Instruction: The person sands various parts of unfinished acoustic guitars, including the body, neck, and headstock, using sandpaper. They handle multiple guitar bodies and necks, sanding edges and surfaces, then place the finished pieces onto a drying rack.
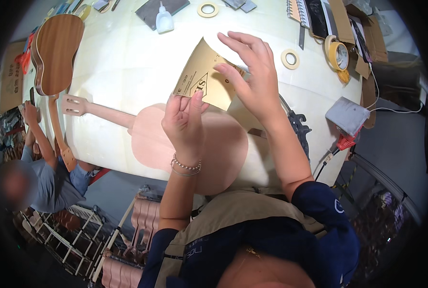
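Observation:
My left hand (182,120) pinches the lower left corner of a tan sheet of paper (194,67) with dark printing, held up over the table. My right hand (252,79) is beside the sheet's right part, fingers curved and apart, thumb over the paper; whether it touches is unclear. Beneath both hands an unfinished pale pinkish guitar (223,153) lies flat, its neck pointing left. Just right of it is a black metal tool (300,127), partly hidden by my right forearm.
White table (108,57) holds a brown guitar (55,53), glue bottle (164,21), tape rolls (289,58), notebooks (300,14) and a grey sanding block (347,114) on a red, corded tool. A co-worker (43,182) is at left. Racks with wooden parts (144,216) stand below the near edge.

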Demonstrator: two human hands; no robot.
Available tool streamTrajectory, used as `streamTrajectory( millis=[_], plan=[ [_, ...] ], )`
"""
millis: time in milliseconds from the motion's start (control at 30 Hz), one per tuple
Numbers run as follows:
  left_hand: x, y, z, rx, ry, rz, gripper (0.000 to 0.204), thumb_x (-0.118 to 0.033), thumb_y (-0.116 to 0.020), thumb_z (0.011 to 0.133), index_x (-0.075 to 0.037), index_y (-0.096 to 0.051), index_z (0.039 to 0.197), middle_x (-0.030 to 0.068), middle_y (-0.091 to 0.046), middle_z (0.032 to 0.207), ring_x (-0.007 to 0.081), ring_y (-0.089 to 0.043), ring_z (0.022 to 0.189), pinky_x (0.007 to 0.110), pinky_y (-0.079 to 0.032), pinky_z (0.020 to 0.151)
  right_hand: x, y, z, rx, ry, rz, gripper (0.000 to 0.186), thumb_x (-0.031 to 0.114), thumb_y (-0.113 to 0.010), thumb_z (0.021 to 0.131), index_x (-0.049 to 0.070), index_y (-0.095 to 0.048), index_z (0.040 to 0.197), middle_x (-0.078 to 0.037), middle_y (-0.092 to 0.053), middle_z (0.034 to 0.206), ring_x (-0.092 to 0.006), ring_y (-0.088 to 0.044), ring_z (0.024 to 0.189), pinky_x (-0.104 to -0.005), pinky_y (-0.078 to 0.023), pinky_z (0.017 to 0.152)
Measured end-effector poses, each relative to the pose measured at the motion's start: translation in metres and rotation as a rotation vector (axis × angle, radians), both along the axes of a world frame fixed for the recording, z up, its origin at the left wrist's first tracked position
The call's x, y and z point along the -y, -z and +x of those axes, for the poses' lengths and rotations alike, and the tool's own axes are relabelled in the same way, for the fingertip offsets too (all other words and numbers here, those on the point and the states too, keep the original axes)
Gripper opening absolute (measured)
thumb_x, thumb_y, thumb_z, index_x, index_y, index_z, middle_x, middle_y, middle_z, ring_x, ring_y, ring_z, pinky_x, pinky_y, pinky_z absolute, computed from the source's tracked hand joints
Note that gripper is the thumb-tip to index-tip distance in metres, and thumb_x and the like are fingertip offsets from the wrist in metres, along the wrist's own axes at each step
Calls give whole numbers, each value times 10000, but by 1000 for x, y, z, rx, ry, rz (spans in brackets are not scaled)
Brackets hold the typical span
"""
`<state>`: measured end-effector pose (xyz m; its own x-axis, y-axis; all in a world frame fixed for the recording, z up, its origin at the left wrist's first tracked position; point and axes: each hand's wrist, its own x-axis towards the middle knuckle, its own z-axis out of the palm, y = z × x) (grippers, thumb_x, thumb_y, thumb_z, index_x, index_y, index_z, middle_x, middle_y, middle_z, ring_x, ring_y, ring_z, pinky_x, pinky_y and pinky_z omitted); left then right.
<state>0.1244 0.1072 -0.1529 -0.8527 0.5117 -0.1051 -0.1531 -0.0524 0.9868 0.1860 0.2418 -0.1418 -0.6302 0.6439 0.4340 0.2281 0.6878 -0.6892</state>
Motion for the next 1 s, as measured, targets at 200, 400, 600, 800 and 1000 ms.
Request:
streamTrajectory(
  millis=[200, 400, 600, 800, 1000],
  plan=[
    [0, 6, 1, 99, 41, 56, 102, -43, -587, 857, 12, -503, 843, 28, -592, 782, 32, -542, 691, 203, -532, 618, -2, 1, -14, -168, 60, 203, 187, 138, -688, 693, 80, -641, 865, -34, -619, 890, -237, -538, 830, -321, -413, 740],
    [-5, -6, -16, 283, 115, -56, 181, -54, -572, 861, 52, -543, 1005, 34, -606, 792, 51, -564, 653, 188, -522, 594, -14, 10, -5, -359, 115, -326, 132, -16, -625, 738, 64, -544, 806, -32, -606, 767, -140, -556, 684, -263, -419, 621],
    [-58, 6, -90, 247, 370, -235, 289, -78, -569, 859, 80, -516, 1095, 116, -636, 938, 132, -644, 776, 207, -541, 631, -81, 9, 38, -596, 388, -751, 173, 35, -628, 818, -1, -502, 932, -21, -585, 748, -33, -499, 583, -162, -359, 478],
    [-171, 53, -205, -206, 243, -322, 696, -279, -601, 862, 98, -229, 1314, 133, -567, 1056, 144, -590, 891, 221, -492, 692, -87, 18, 35, -509, 285, -790, 231, 53, -681, 777, 2, -504, 917, -13, -570, 676, -35, -496, 545, -162, -357, 465],
    [-128, -23, -87, 362, 818, -109, 462, -270, -593, 867, 62, -483, 1168, 137, -605, 1031, 131, -610, 853, 213, -501, 686, -71, -5, 24, -425, 197, -765, 256, 36, -630, 817, -24, -500, 1030, -56, -620, 777, -71, -570, 639, -195, -450, 557]
  ],
)
